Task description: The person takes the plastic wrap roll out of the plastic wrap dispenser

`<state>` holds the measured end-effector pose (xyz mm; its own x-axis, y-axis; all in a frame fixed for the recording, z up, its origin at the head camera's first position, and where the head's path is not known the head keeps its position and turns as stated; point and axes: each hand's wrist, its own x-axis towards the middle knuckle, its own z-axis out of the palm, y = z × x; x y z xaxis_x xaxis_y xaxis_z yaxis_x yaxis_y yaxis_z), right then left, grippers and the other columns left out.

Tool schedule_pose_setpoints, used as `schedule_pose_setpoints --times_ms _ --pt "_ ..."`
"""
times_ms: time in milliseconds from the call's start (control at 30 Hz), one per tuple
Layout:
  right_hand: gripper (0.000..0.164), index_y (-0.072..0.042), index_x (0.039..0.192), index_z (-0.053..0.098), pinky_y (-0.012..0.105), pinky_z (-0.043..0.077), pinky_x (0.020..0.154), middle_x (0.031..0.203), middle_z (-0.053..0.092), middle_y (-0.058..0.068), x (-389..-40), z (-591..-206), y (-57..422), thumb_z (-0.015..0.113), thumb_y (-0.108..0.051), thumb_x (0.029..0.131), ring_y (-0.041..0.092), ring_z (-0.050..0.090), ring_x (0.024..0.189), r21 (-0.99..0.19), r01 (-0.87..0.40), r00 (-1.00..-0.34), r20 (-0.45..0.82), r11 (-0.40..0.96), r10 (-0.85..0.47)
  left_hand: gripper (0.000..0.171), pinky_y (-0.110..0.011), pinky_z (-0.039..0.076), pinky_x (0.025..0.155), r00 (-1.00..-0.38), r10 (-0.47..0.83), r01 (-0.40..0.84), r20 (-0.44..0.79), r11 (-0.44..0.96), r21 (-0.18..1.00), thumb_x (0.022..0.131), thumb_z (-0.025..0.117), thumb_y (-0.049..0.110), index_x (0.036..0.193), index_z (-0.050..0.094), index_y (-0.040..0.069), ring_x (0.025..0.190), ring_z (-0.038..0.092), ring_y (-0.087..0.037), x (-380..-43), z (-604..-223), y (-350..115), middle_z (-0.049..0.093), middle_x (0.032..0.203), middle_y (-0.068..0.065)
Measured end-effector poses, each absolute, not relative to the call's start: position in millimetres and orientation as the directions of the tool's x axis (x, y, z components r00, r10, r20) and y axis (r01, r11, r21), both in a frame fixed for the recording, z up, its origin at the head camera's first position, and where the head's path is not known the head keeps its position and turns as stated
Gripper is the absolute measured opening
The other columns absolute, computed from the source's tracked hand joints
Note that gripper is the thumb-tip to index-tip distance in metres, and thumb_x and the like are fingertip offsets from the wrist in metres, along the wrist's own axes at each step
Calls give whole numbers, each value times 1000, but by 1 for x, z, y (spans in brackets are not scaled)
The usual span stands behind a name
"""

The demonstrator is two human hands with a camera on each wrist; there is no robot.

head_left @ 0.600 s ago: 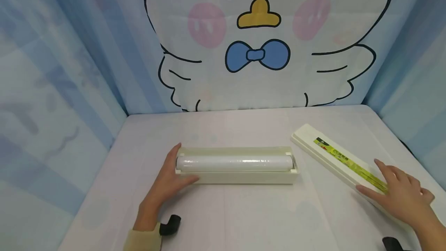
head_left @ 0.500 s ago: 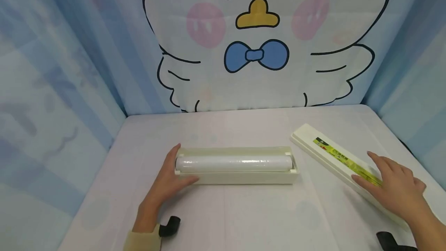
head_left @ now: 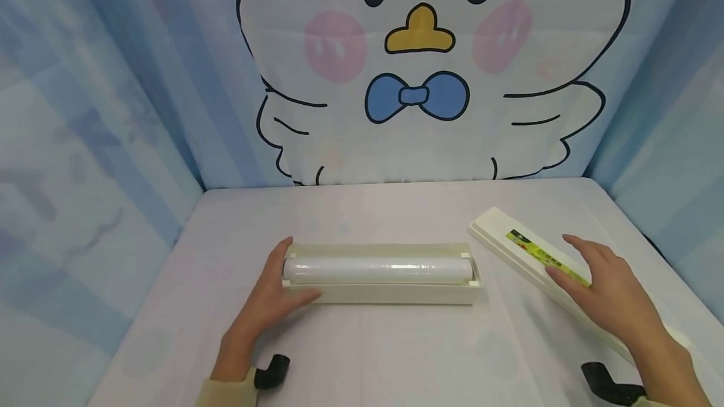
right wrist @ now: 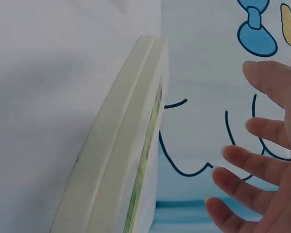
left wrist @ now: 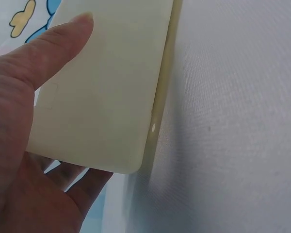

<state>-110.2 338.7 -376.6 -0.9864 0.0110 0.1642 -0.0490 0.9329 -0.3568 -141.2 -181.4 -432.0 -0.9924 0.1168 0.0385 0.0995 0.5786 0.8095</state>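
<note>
A long cream cling film dispenser [head_left: 396, 295] lies across the middle of the table in the head view, with a white roll of cling film [head_left: 379, 270] inside. My left hand [head_left: 266, 303] holds its left end, thumb along the front wall and fingers round behind. The left wrist view shows that thumb [left wrist: 63, 48] against the dispenser's cream wall [left wrist: 102, 97]. To the right, the long cream lid [head_left: 491, 222] with a yellow-green label [head_left: 543, 256] lies at a slant. Above it hovers my right hand [head_left: 616, 297], fingers spread, apart from the lid in the right wrist view.
A pale cloth covers the table [head_left: 396, 357]. Behind it hangs a backdrop [head_left: 418, 149] with a cartoon bird, and blue-white curtains [head_left: 85, 174] stand at both sides. Black wrist mounts [head_left: 271, 372] sit at both wrists.
My right hand has moved left and away from me, from the near part of the lid towards its middle, uncovering the near end. My left hand keeps its hold on the dispenser.
</note>
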Motion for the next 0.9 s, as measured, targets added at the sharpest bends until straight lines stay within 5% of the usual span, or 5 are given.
schedule_pose_setpoints --times_ms 700,900 --pt "76 -5 152 37 72 38 96 145 39 31 -124 -368 267 66 -47 96 51 43 127 -405 -141 -988 117 903 -102 113 -59 27 113 -994 108 89 29 609 788 78 89 33 160 15 10 141 33 -36 -141 -435 -182 23 161 -18" --pt "70 -8 152 41 68 42 95 147 42 25 -126 -367 247 72 -36 95 46 49 125 -396 -217 -974 142 892 -174 113 -59 26 114 -991 125 114 49 592 798 78 89 34 160 15 11 143 30 -36 -142 -435 -182 22 162 -18"
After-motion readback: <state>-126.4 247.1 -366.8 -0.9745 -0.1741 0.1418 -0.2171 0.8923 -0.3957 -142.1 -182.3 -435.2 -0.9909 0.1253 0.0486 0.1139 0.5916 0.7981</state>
